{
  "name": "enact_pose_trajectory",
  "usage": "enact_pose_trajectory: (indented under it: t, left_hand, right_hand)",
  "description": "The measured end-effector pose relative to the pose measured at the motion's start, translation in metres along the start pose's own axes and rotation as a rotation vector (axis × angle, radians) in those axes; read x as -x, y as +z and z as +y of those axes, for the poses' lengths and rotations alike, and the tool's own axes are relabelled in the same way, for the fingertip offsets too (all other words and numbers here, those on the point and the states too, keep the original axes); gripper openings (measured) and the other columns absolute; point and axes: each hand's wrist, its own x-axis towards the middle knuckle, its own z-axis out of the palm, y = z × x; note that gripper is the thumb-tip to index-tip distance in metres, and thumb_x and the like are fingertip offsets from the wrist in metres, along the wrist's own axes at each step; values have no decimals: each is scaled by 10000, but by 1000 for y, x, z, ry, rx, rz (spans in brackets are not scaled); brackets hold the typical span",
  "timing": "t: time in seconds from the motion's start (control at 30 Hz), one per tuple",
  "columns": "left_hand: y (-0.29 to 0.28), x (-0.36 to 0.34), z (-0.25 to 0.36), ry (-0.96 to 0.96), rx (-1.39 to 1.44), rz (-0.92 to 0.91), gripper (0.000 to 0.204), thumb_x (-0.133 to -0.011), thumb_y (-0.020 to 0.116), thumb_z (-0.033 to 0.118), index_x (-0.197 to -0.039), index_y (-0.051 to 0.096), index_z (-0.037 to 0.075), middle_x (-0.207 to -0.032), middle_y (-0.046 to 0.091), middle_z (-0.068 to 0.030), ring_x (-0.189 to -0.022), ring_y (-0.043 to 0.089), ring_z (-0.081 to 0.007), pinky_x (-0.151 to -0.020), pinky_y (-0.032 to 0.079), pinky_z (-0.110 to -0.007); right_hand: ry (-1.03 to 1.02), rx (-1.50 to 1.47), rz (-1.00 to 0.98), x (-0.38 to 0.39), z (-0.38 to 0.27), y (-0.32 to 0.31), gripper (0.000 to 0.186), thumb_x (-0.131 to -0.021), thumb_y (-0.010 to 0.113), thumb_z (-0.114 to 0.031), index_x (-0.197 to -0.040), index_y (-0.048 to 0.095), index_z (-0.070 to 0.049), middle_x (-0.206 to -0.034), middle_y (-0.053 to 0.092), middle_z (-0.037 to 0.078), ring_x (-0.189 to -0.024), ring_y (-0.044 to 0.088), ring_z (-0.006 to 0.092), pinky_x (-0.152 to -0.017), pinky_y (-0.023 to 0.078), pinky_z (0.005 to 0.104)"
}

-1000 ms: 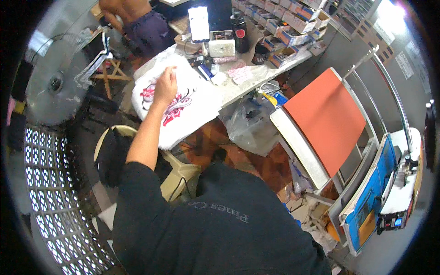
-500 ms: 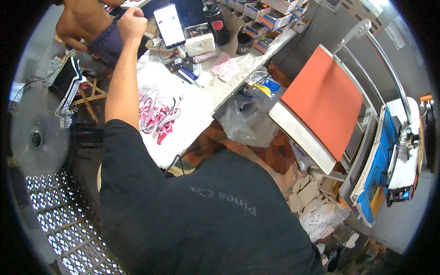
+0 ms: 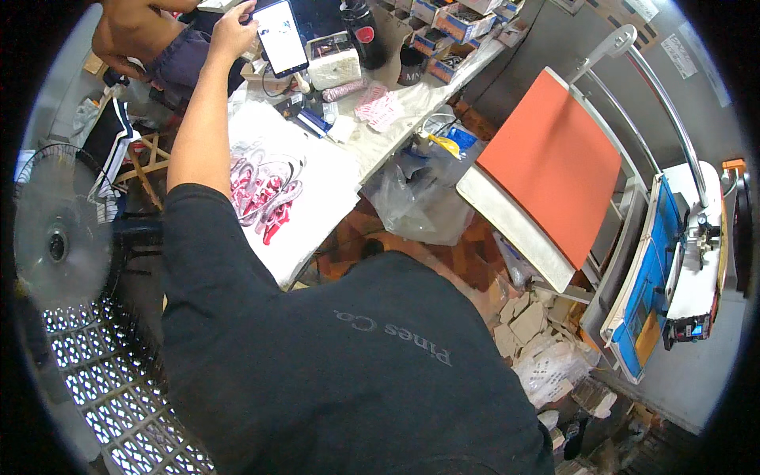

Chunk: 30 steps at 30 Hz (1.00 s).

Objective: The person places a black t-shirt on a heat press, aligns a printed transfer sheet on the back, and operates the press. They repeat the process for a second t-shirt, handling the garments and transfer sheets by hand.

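My left hand [image 3: 234,33] reaches across the bench to the left edge of an upright smartphone [image 3: 280,41] with a lit white screen. Index finger and thumb are parted at that edge, and whether they touch it is hard to tell. My right hand is out of view. Below the phone, my bare left forearm [image 3: 198,127] passes beside a white sheet or cloth [image 3: 317,214] with a pink, red and grey swirling print [image 3: 265,190]. Close to the phone's lower edge stand a whitish block-shaped object [image 3: 334,70] and a pinkish patterned roll [image 3: 344,89].
Small boxes [image 3: 463,24] line the bench's far end, near a black bottle [image 3: 364,36] and dark mug [image 3: 412,66]. A press with an orange pad [image 3: 554,166] stands right. At left are a fan [image 3: 59,245] and another person [image 3: 146,36]. Plastic bags [image 3: 423,198] hang beside the bench.
My left hand has moved right, closer to the phone; its closed fingers have parted at the phone's edge. The whole view has shifted slightly, while the phone stays in place on the bench.
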Motion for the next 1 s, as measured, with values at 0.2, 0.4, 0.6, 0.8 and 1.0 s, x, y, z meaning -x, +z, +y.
enact_pose_trajectory:
  t: [0.2,0.4,0.6,0.8,1.0]
  left_hand:
    - [1,7,19,40,-66,-26,412,-904,709,198,-1309,692,123,-1243,714,-139,-1059,718,-274,-952,558,-371]
    - [4,7,30,89,-72,85,358,-877,759,269,-1191,732,100,-1139,736,-132,-988,724,-301,-889,572,-389]
    - [9,10,33,16,-95,95,348,-878,767,281,-1177,724,108,-1143,733,-129,-995,720,-302,-882,571,-394]
    - [7,21,39,3,3,259,339,-895,753,248,-1189,707,85,-1125,725,-127,-1018,706,-291,-901,559,-389]
    - [-25,163,63,-55,-29,236,326,-902,709,187,-1174,672,12,-1168,682,-194,-1070,661,-368,-958,525,-434]
  right_hand:
    - [-16,-9,-1,-10,5,6,402,-929,680,-338,-1137,733,2,-1063,764,181,-1010,718,305,-902,543,383]
    - [-29,-11,8,-12,-5,7,391,-930,683,-327,-1128,736,5,-1057,767,178,-1003,721,299,-896,543,376]
    - [-31,14,39,-13,-3,6,396,-921,685,-316,-1114,740,26,-1055,768,183,-996,724,252,-884,534,356]
    - [-122,-56,-24,-28,26,12,385,-925,682,-298,-1103,735,39,-1022,765,181,-966,712,245,-866,532,359]
    - [-84,40,-94,-23,18,5,314,-932,648,-220,-1099,734,31,-1008,763,173,-922,706,251,-825,541,375]
